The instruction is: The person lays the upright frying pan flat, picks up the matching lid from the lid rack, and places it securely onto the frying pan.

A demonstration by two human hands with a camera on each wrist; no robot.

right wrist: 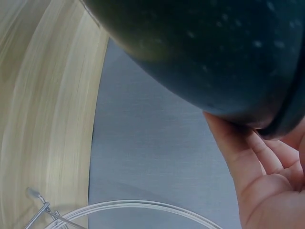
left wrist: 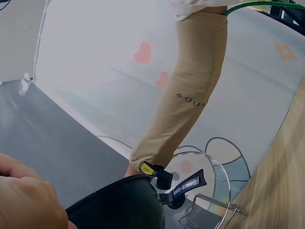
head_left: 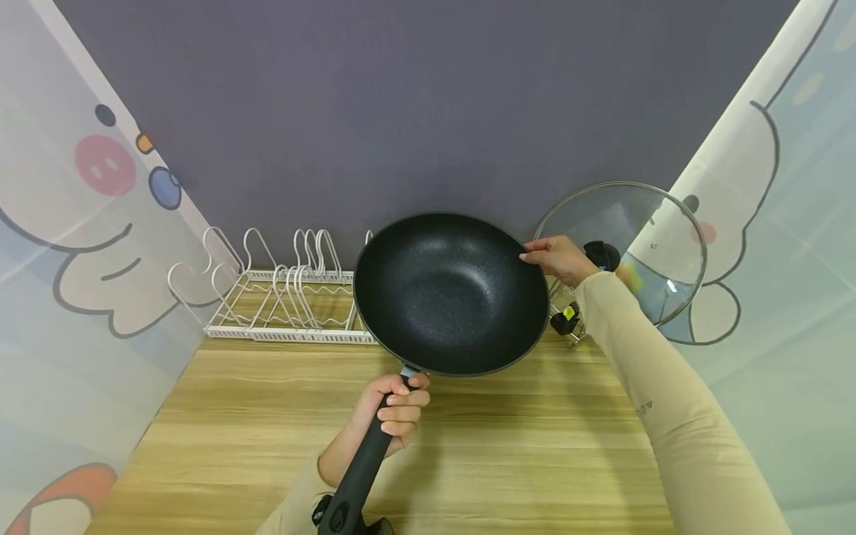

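Note:
A black frying pan [head_left: 451,297] with a speckled inside is held up over the table, its inside turned toward the head camera. My left hand [head_left: 394,412] grips its long black handle [head_left: 364,464] close to the pan body. At the pan's right rim, my right hand [head_left: 562,260] pinches the edge between thumb and fingers. In the right wrist view the fingers of the right hand [right wrist: 267,176] lie against the rim and the outside of the pan [right wrist: 205,57]. The left wrist view shows part of the left hand [left wrist: 28,200] beside the dark pan [left wrist: 126,207].
A white wire dish rack [head_left: 294,336] stands at the back left, partly behind the pan. At the back right, a glass lid [head_left: 642,223] with a black knob leans upright on a metal wire stand [left wrist: 209,200]. A grey wall [head_left: 428,111] rises behind the wooden table [head_left: 267,416].

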